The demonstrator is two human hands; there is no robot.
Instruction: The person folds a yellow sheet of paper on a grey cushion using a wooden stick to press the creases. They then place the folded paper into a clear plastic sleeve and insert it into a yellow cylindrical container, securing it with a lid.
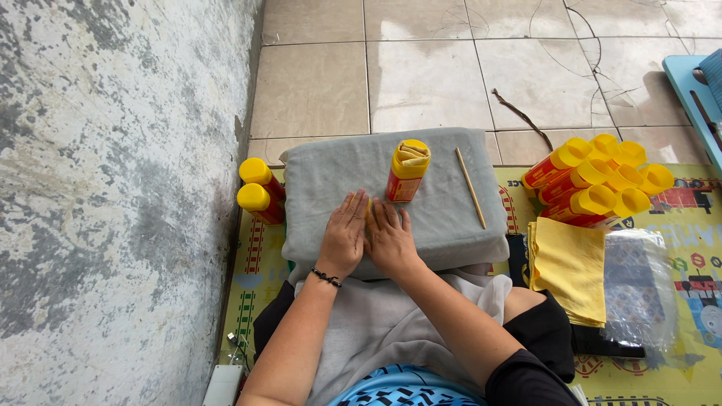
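Two hands lie flat, side by side, on a grey cushion (331, 169). The left hand (344, 234) and the right hand (389, 239) press down on a small yellow piece (368, 207) that peeks out between them; neither hand grips anything. Pressing evenly with flat fingers should keep it smooth, I think. Just behind the fingertips stands an open yellow and red tube (407, 170), and a thin stick (470, 186) lies near. Underneath are a play mat (688, 225) and a tiled floor (421, 68), with a rough wall (113, 188) beside.
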